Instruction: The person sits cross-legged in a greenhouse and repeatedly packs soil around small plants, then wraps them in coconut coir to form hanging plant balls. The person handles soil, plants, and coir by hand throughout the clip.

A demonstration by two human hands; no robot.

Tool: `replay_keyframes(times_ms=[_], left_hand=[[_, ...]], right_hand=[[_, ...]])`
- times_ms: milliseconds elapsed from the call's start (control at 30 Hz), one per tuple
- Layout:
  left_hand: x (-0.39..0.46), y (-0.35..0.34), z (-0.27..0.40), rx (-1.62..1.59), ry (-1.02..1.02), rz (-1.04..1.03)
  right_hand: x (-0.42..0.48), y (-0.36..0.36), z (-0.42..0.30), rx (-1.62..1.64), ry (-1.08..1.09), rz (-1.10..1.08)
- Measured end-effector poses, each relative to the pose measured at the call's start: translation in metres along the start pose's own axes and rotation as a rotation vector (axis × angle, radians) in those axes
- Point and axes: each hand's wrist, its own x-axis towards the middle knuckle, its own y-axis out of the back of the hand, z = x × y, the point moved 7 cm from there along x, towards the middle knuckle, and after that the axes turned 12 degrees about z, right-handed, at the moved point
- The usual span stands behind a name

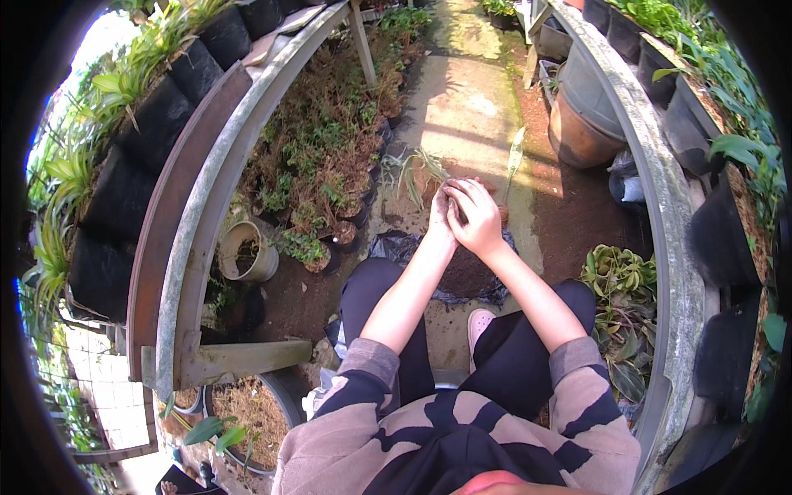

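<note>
My left hand (440, 210) and my right hand (476, 213) are cupped together in front of me, both smeared with dark soil. Some soil seems to lie between the palms, but the fingers mostly hide it. Beneath them, dark potting soil (467, 272) is heaped on a crumpled black plastic sheet (393, 244) between my knees. A pale, striped-leaf plant (416, 176) lies on the concrete just beyond my hands, and a single variegated leaf (515, 151) stands to its right. A brownish round object behind my hands is partly covered.
Rows of small potted plants (322, 167) line the left of the concrete path (458, 86). A whitish bucket (263, 260) stands nearer on that side. On the right are a large brown pot (578, 124) and leafy plants (619, 272). Raised benches with black planters flank both sides.
</note>
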Motion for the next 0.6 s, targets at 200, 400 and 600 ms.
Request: replay_keyframes(times_ms=[200, 400, 600], left_hand=[[0.038, 0.031, 0.012, -0.036, -0.102, -0.082], [0.011, 0.032, 0.030, 0.084, -0.277, 0.112], [0.010, 0.043, 0.035, 0.079, -0.236, 0.165]], right_hand=[[0.013, 0.005, -0.006, -0.014, 0.019, 0.086], [0.004, -0.007, -0.003, 0.035, -0.005, 0.077], [-0.002, -0.014, -0.006, 0.062, -0.016, 0.055]])
